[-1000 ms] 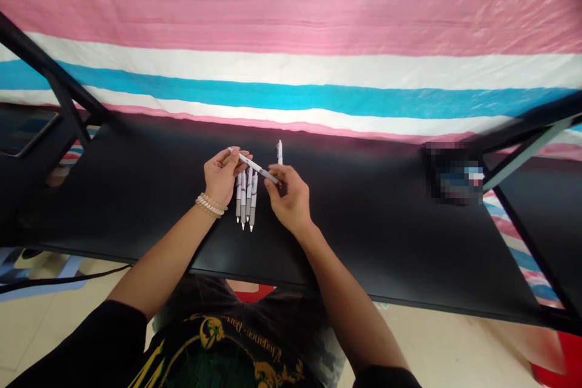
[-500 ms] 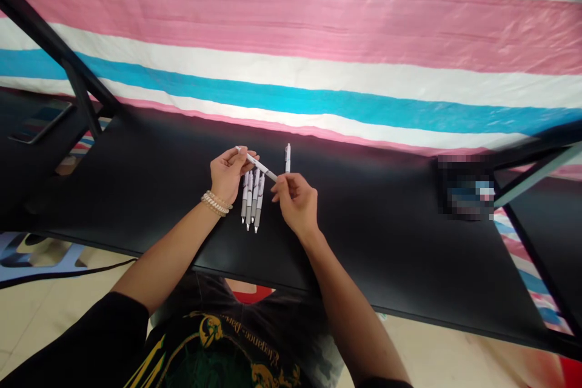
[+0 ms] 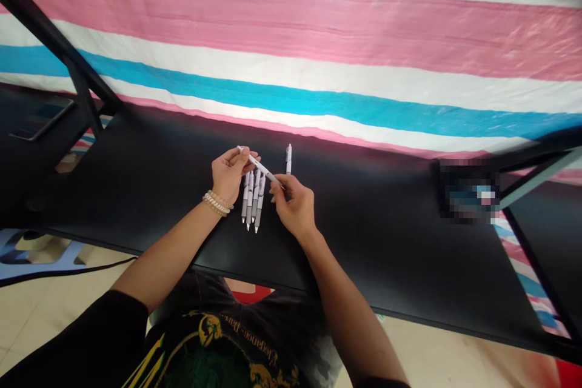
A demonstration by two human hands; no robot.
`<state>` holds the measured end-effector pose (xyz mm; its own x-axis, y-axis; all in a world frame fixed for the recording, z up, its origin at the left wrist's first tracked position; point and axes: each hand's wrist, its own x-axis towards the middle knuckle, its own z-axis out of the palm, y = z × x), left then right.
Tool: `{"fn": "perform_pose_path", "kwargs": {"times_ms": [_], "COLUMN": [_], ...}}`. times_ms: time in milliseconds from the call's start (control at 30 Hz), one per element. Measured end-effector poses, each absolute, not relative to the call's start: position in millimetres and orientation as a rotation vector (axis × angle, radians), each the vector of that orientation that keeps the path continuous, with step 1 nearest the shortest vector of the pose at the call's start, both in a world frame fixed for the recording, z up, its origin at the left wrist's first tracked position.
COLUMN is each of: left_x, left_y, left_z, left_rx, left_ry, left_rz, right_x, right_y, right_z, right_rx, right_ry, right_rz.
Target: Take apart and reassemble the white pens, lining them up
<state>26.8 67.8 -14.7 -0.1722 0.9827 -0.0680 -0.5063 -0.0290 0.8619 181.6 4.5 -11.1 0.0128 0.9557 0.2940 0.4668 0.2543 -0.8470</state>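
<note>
A white pen with a grey grip slants between my two hands, above the black table. My left hand pinches its upper-left end between thumb and fingers. At the lower-right end, my right hand closes its fingers round the grip and tip, which they partly cover. Just below the held pen, several matching pens lie side by side with metal tips toward me; their upper ends are partly behind my left fingers. One more white pen lies beyond my right hand, its lower part hidden.
The black table has a striped sheet along its back. Dark metal frame bars rise at both sides. A phone-like flat object lies far left, and a blurred dark item sits right.
My right hand has shifted slightly left and closed further over the pen's grip end. My left hand keeps its pinch almost unmoved. The pens on the table stay put.
</note>
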Motion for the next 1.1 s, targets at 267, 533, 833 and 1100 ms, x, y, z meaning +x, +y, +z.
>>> {"fn": "perform_pose_path", "kwargs": {"times_ms": [267, 533, 833, 1100], "left_x": [27.7, 18.1, 2.1, 2.7], "left_y": [66.4, 66.5, 65.2, 63.9], "left_z": [-13.6, 2.8, 18.6, 18.4], "left_rx": [0.698, 0.460, 0.225, 0.239], "left_ry": [0.929, 0.687, 0.616, 0.603], "left_rz": [1.512, 1.335, 1.206, 1.198], "right_x": [184.4, 180.3, 179.7, 179.6], "right_y": [4.4, 1.0, -1.0, -1.0], "right_z": [-11.0, -5.3, -3.2, -4.5], "right_rx": [-1.374, -1.274, -1.279, -1.295], "right_ry": [-1.680, -1.759, -1.702, -1.709], "right_rz": [0.664, 0.681, 0.600, 0.590]}}
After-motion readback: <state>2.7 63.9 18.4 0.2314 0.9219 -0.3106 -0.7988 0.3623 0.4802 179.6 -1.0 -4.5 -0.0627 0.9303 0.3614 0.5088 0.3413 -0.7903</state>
